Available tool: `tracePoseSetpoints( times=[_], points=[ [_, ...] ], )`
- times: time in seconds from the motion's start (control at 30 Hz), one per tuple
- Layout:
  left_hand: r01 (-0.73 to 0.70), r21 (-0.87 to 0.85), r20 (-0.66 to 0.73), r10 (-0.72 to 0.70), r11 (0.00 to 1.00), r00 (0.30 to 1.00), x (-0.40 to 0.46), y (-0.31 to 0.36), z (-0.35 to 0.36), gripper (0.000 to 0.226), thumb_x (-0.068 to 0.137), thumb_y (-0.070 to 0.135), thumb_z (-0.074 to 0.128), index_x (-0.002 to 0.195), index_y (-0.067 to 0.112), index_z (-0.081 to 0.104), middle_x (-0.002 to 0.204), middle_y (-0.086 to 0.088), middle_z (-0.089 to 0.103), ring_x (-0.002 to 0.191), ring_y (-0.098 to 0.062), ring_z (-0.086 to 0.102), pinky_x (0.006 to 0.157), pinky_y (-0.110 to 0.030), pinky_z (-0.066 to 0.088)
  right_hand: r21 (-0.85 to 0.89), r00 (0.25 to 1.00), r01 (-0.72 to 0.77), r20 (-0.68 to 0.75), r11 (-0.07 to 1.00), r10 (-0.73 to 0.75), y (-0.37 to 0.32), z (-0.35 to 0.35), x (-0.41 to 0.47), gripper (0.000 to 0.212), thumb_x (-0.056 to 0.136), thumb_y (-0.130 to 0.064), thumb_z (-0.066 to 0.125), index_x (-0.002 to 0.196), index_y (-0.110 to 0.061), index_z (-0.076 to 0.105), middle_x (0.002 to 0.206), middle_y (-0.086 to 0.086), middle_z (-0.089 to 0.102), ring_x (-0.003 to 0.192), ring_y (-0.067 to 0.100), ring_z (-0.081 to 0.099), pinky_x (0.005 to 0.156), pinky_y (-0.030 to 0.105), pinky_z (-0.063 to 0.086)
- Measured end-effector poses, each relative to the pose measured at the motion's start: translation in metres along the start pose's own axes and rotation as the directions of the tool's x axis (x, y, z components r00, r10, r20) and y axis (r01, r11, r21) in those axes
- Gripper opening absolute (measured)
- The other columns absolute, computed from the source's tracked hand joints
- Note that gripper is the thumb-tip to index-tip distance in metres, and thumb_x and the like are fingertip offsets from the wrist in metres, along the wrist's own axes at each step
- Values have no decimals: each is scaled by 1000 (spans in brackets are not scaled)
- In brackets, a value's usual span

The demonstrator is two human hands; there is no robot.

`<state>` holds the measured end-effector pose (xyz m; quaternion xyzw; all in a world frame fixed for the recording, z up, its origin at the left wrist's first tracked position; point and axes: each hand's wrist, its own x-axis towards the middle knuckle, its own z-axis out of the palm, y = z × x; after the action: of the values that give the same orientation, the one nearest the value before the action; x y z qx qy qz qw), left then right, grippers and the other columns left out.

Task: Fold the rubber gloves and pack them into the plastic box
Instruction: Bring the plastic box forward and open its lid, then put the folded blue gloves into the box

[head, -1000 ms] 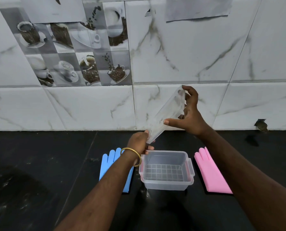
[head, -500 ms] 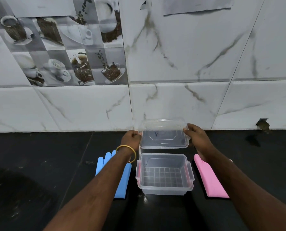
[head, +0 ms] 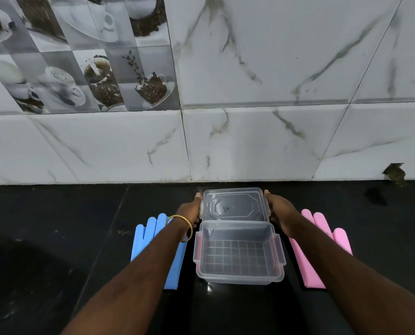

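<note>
Lid set aside, gloves still flat.
Both hands, left hand and right hand, grasp the clear lid behind the open plastic box; next, I'd say, release it and fold the blue glove.

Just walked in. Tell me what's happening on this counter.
A person holds the clear lid by its two short sides, left hand and right hand, low at the counter just behind the open box. The box is empty. The blue glove lies flat to its left and the pink glove to its right, neither one folded yet.
</note>
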<state>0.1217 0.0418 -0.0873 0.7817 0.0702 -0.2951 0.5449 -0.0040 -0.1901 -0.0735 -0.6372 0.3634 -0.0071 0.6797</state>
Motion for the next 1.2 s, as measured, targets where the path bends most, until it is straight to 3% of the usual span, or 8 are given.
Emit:
tracePoseSetpoints(
  times=[0.13, 0.23, 0.43, 0.57, 0.67, 0.77, 1.07, 1.2],
  points=[
    [25, 54, 11, -26, 998, 1000, 3, -6, 3, 56, 94, 58, 41, 83, 6, 60, 73, -12, 53, 56, -20, 47, 63, -31, 44, -83, 997, -74, -16, 994, 73, 8, 3, 6, 38, 99, -53, 43, 95, -22, 65, 98, 5, 71, 94, 23, 66, 94, 43, 51],
    [14, 177, 1, -14, 984, 1000, 5, -8, 4, 61, 94, 58, 39, 84, 3, 62, 72, -12, 58, 58, -22, 52, 66, -31, 47, -150, 995, -103, -23, 983, 100, 10, 3, 7, 38, 99, -54, 42, 99, -22, 63, 108, 7, 69, 104, 27, 63, 102, 49, 47],
    [-6, 309, -11, 10, 951, 1000, 6, -7, 6, 72, 94, 59, 37, 104, -5, 68, 76, -11, 63, 57, -20, 56, 56, -27, 44, -295, 991, -133, -66, 946, 119, 9, 7, 5, 43, 102, -48, 38, 109, -12, 59, 118, 16, 64, 114, 35, 59, 104, 50, 46],
    [-74, 348, -71, 105, 934, 992, -4, -1, -1, 71, 94, 58, 36, 84, -3, 70, 77, -18, 71, 71, -33, 69, 75, -35, 57, -425, 993, -111, -87, 899, 82, 2, 8, 1, 55, 102, -46, 39, 126, 0, 56, 114, 16, 62, 95, 28, 59, 81, 39, 50],
    [-149, 353, -122, 204, 924, 971, -14, 9, -12, 62, 93, 57, 42, 63, 6, 61, 72, -21, 70, 77, -37, 71, 82, -42, 58, -660, 991, -49, -123, 749, -44, -9, 7, -6, 56, 99, -46, 43, 127, 1, 57, 129, 22, 60, 118, 37, 57, 100, 44, 46],
    [-198, 384, -132, 266, 902, 955, -26, 18, -29, 56, 93, 53, 46, 63, 7, 59, 81, -24, 71, 83, -38, 69, 83, -43, 57, -793, 980, -5, -126, 610, -156, -22, 11, -19, 61, 95, -49, 50, 135, -3, 50, 138, 21, 54, 127, 37, 50, 107, 44, 40],
    [-128, 531, -195, 268, 838, 944, -63, -10, -94, 37, 84, 40, 68, 67, 7, 64, 67, -7, 57, 67, -23, 55, 71, -32, 49, -787, 931, 202, -31, 583, -364, -40, 59, -61, 65, 87, -50, 61, 136, -8, 51, 143, 16, 50, 132, 35, 45, 108, 47, 40],
    [25, 558, -282, 162, 829, 946, -71, -43, -127, 38, 76, 40, 76, 93, 8, 63, 107, -13, 69, 98, -29, 65, 82, -34, 52, -708, 861, 373, 23, 600, -508, -50, 99, -85, 55, 87, -44, 64, 130, -11, 59, 135, 12, 58, 124, 29, 54, 105, 42, 44]
  ],
)
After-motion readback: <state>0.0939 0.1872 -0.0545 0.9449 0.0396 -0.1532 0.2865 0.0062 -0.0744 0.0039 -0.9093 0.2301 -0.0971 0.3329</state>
